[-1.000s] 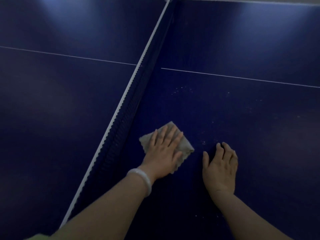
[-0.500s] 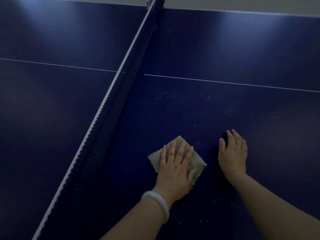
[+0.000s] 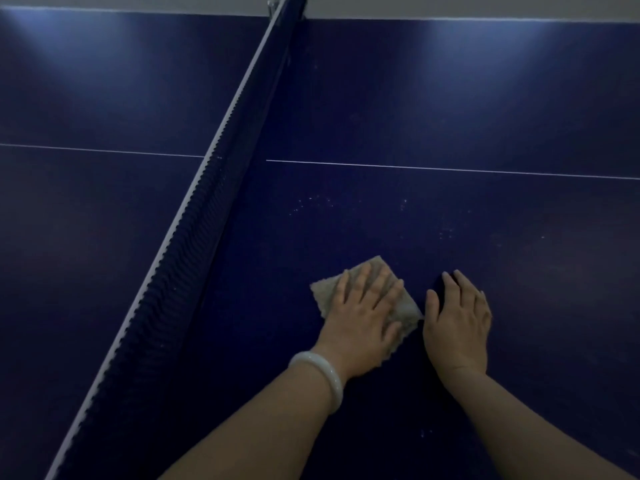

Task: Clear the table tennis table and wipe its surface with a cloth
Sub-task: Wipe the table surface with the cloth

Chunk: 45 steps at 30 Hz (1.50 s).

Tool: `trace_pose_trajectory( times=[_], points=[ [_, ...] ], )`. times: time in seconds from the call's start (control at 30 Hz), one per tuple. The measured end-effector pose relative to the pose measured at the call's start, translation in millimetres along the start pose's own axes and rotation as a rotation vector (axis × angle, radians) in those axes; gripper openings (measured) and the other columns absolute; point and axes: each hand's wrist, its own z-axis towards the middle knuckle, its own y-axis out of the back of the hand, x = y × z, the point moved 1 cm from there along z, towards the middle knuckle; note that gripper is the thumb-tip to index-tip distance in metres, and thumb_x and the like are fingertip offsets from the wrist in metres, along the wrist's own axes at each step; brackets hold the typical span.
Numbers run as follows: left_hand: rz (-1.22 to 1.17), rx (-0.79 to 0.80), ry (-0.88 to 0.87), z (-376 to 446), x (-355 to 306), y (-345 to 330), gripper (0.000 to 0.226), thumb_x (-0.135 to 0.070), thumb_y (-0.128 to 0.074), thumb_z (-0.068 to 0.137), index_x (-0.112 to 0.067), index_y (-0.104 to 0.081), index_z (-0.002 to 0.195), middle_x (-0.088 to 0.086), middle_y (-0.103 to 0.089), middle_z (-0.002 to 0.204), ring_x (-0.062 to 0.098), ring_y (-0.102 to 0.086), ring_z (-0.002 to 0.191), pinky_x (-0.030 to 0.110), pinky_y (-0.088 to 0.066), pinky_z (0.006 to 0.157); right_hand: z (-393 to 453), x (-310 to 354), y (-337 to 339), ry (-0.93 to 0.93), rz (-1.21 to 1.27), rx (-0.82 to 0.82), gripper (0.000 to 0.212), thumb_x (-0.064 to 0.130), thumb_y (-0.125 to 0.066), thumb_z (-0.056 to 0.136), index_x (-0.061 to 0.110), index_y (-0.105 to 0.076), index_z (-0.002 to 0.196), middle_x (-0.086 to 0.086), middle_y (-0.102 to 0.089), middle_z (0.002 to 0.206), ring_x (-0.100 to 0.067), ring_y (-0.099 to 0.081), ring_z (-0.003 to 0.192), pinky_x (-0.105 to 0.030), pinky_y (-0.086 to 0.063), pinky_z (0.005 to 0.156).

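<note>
A dark blue table tennis table fills the view. My left hand, with a white bangle on the wrist, presses flat with spread fingers on a small beige cloth lying on the right half of the table. My right hand rests flat on the bare surface just right of the cloth, nearly touching its corner. Small pale specks dot the surface beyond the cloth.
The net, dark with a white top band, runs diagonally from the lower left to the top middle, left of my hands. A white centre line crosses the table. The table's far edge meets a pale floor at the top.
My left hand has slid the cloth away from the net, to the right. The cloth now lies close beside my right hand, where a gap stood before.
</note>
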Motion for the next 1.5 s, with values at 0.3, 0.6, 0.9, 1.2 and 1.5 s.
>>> trace_pose_trajectory(
  times=[0.3, 0.6, 0.9, 1.2, 1.5],
  points=[
    [-0.089, 0.0, 0.646, 16.0, 110.6, 21.8, 0.064, -0.055, -0.009, 0.098, -0.028, 0.014, 0.152, 0.001, 0.019, 0.16, 0.025, 0.022, 0.146, 0.052, 0.012, 0.117, 0.3, -0.5, -2.0, 0.008, 0.029, 0.004, 0.062, 0.05, -0.019, 0.099, 0.02, -0.027, 0.153, 0.003, -0.018, 0.161, -0.021, -0.007, 0.15, -0.037, -0.002, 0.122],
    [0.024, 0.006, -0.064, 32.4, -8.9, 4.1, 0.064, -0.052, -0.014, 0.097, -0.028, 0.001, 0.154, 0.0, 0.007, 0.163, 0.022, 0.014, 0.148, 0.05, 0.01, 0.118, -2.9, -1.3, 3.6, 0.047, 0.126, -0.027, 0.061, 0.044, -0.017, 0.1, 0.017, -0.027, 0.153, 0.002, -0.025, 0.16, -0.013, -0.013, 0.149, -0.034, -0.003, 0.124],
    [-0.063, -0.001, 0.551, -20.2, 118.3, 16.0, 0.063, -0.056, -0.005, 0.097, -0.032, 0.02, 0.149, -0.004, 0.024, 0.159, 0.02, 0.025, 0.145, 0.048, 0.012, 0.118, -7.4, 4.3, 5.4, 0.076, -0.018, 0.013, 0.068, 0.051, -0.016, 0.097, 0.016, -0.021, 0.155, -0.003, -0.02, 0.161, -0.018, -0.011, 0.15, -0.041, -0.002, 0.124],
    [0.028, -0.137, 0.364, -76.8, 106.8, -6.1, 0.065, -0.059, -0.008, 0.096, -0.031, 0.009, 0.152, -0.004, 0.013, 0.162, 0.018, 0.02, 0.147, 0.047, 0.005, 0.117, -7.7, 96.7, -29.3, 0.321, 0.089, 0.117, 0.067, 0.051, -0.02, 0.098, 0.013, -0.023, 0.154, -0.002, -0.017, 0.162, -0.014, -0.008, 0.15, -0.031, -0.006, 0.123],
    [-0.074, -0.161, 0.572, -11.2, 195.6, 20.8, 0.066, -0.056, -0.008, 0.096, -0.028, 0.009, 0.153, -0.001, 0.015, 0.162, 0.019, 0.02, 0.147, 0.043, 0.009, 0.12, -1.9, 109.0, -40.9, 0.171, 0.093, 0.06, 0.074, 0.058, -0.011, 0.092, 0.018, -0.024, 0.153, 0.004, -0.021, 0.16, -0.015, -0.008, 0.149, -0.03, -0.002, 0.121]
  ],
)
